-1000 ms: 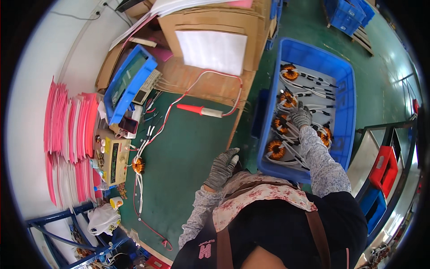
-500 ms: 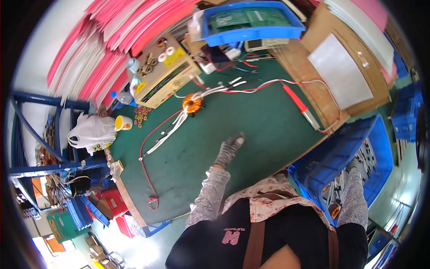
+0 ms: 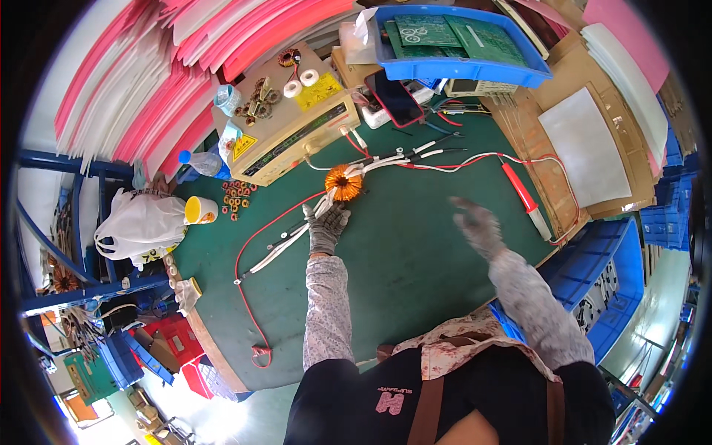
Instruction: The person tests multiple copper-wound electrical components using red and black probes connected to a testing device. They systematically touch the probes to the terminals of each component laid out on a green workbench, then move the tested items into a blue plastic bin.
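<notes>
An orange copper-wound toroidal coil (image 3: 344, 183) lies on the green bench mat, with several thick white leads running from it to both sides. My left hand (image 3: 326, 226), in a grey glove, is just below the coil at the left-hand leads, thumb and fingers apart; contact is unclear. My right hand (image 3: 480, 228), gloved too and blurred by motion, is over the mat to the right, fingers stretched out with nothing visible in them. A red test probe (image 3: 521, 188) lies beyond it, its cable running back left. Another thin red wire (image 3: 239, 285) loops left of the coil.
Behind the coil stands a beige bench instrument (image 3: 297, 142) carrying small coils and white rings. A blue tray (image 3: 467, 72) of green circuit boards sits at the back. On the right is a blue bin (image 3: 627, 302); a yellow cup (image 3: 200, 211) and white plastic bag (image 3: 141, 222) are left.
My left hand has moved forward and left to the coil's leads. My right hand has come up out of the blue bin and over the mat. The view has shifted slightly.
</notes>
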Demonstrator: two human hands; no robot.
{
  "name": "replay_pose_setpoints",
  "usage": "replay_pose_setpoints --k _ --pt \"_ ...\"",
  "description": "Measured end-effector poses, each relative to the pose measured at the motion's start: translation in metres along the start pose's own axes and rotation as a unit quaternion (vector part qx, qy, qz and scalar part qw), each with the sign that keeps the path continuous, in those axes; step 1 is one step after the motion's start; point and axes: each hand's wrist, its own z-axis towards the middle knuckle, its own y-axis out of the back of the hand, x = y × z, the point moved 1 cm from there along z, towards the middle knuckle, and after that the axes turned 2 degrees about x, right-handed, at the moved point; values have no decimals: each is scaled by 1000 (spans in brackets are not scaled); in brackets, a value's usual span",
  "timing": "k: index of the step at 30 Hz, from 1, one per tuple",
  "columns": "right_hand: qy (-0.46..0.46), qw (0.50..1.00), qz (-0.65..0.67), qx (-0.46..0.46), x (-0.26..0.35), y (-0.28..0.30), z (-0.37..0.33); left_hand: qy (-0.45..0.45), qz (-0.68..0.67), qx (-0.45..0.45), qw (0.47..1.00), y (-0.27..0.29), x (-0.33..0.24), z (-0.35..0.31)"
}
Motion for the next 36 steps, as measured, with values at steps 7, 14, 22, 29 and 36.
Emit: replay_pose_setpoints --k 7,14,22,29,36 --pt "-438 731 514 99 0 -153 143 -30 -34 124 991 15 5 7" --pt "-287 651 676 193 11 -122 111 -147 -24 237 960 -24 22 -90" --pt "-54 615 741 263 67 -26 18 -163 -18 238 957 -75 31 -194" --pt "74 812 518 260 85 112 -32 -101 52 296 948 -165 63 -203" --pt "-85 827 473 -293 45 194 -139 -177 258 356 881 -281 137 -206"
